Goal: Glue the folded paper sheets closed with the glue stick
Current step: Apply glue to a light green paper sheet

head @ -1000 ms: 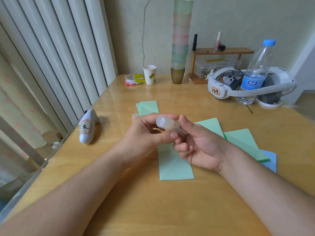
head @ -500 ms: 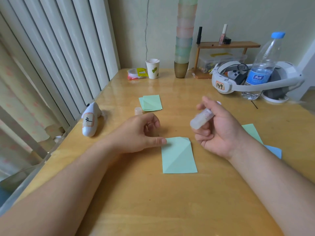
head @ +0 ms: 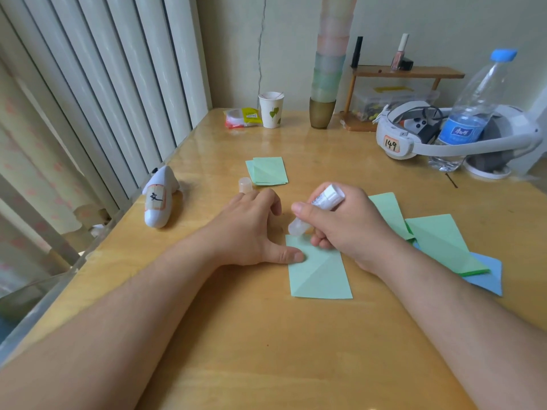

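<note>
A folded green paper sheet (head: 321, 273) lies flat on the wooden table (head: 266, 350) in front of me. My right hand (head: 346, 229) grips the uncapped glue stick (head: 315, 213) tilted down, its clear tip at the sheet's top left corner. My left hand (head: 251, 229) rests on the table with fingers spread, its thumb pressing the sheet's left edge. The glue cap (head: 245, 184) stands just beyond my left hand. A small stack of folded green sheets (head: 268, 170) lies farther back. More green sheets (head: 441, 244) lie on a blue one (head: 488, 276) to the right.
A white stapler-like device (head: 158, 199) lies at the table's left edge. At the back stand a paper cup (head: 270, 109), a tall stack of cups (head: 325, 81), a wooden shelf (head: 405, 72), a white headset (head: 444, 140) and a water bottle (head: 470, 113).
My right hand has swung the glue stick from held up above the table down onto the sheet's top left corner. My left hand has flattened, its thumb staying on the sheet's edge.
</note>
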Available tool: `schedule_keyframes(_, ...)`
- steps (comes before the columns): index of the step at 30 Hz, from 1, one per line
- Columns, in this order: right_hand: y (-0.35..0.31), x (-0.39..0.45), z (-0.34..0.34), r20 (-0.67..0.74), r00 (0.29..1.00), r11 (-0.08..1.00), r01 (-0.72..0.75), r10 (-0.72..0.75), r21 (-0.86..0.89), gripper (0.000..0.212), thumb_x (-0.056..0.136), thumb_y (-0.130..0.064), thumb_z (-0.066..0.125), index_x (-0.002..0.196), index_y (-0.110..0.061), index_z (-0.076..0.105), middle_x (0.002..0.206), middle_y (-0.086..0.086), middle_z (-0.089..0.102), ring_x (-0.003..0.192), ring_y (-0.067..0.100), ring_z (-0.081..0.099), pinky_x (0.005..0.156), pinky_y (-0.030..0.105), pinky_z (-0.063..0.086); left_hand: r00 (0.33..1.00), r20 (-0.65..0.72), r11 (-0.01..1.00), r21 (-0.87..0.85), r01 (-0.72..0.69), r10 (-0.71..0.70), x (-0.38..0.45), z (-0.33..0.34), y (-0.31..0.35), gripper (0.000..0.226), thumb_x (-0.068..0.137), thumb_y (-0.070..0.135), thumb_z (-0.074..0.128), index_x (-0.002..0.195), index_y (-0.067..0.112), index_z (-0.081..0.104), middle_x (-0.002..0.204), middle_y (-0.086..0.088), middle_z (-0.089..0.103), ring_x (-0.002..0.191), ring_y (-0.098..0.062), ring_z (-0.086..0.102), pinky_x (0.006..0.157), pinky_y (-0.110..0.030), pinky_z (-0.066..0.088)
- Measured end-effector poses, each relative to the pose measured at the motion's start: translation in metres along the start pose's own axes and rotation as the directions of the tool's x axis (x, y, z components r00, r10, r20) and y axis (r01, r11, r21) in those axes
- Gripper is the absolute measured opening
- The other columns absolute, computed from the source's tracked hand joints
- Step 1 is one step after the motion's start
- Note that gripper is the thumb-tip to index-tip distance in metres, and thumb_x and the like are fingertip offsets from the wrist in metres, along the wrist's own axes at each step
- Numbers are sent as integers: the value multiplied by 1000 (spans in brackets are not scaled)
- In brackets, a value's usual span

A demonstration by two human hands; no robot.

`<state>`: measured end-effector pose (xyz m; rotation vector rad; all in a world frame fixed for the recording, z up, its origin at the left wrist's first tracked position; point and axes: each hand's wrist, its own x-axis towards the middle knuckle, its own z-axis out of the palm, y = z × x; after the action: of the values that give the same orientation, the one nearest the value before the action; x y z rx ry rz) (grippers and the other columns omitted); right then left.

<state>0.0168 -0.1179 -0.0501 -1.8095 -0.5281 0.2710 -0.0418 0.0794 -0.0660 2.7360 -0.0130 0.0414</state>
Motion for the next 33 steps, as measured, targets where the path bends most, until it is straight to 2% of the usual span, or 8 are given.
schedule_keyframes(4, 4, 3, 0, -17, 1000, 996, -5, 3, -94, 31, 89, -42, 79, 84, -16, 64, 59, 4, 63, 56, 19, 60, 55, 33, 54, 1000, 1, 1000, 5, 3, -3, 0, 0, 0, 82, 59, 82, 80, 110, 33, 39, 114, 10, 46, 108, -19, 42, 89, -32, 36)
schedule_keyframes(15, 5, 5, 4, 0, 1000, 995, -2, 2, -95, 26, 86, -40, 83, 86, -17, 70, 62, 1, 67, 57, 12, 62, 57, 32, 55, 1000, 11, 1000, -16, 6, -6, 1, -1, 2, 82, 62, 79, 82, 115, 32, 40, 114, 13, 47, 112, -18, 43, 94, -32, 39)
schedule_keyframes(21, 7, 7, 5, -2, 1000, 983, 16, -16, -181, 25, 83, -44, 83, 83, -22, 70, 62, -3, 69, 57, 11, 62, 62, 41, 57, 1000, 8, 999, -34, 11, -10, 0, -1, 2, 82, 61, 78, 83, 114, 33, 40, 111, 16, 45, 113, -18, 43, 97, -33, 40)
schedule_keyframes(25, 6, 6, 4, -11, 999, 966, 30, -34, -257, 25, 82, -44, 83, 81, -23, 69, 61, -9, 67, 56, 10, 58, 63, 38, 53, 1000, 5, 999, -36, 12, -11, 0, -1, 2, 82, 60, 78, 83, 114, 32, 41, 111, 16, 46, 113, -19, 43, 99, -35, 41)
schedule_keyframes(29, 4, 4, -3, -49, 998, 935, 14, -34, -354, 25, 80, -43, 82, 79, -22, 68, 61, -14, 63, 58, 6, 53, 58, 28, 44, 1000, 13, 1000, -26, 10, -10, 0, -2, 2, 82, 61, 80, 81, 115, 33, 40, 113, 14, 46, 113, -18, 43, 98, -35, 41)
schedule_keyframes(33, 5, 1, -18, -81, 996, 920, -10, -24, -391, 23, 80, -41, 82, 77, -22, 68, 63, -12, 65, 57, 6, 53, 57, 28, 42, 1000, 17, 1000, -20, 10, -9, -1, -1, 2, 82, 61, 81, 80, 115, 33, 41, 115, 12, 47, 112, -19, 43, 97, -34, 40)
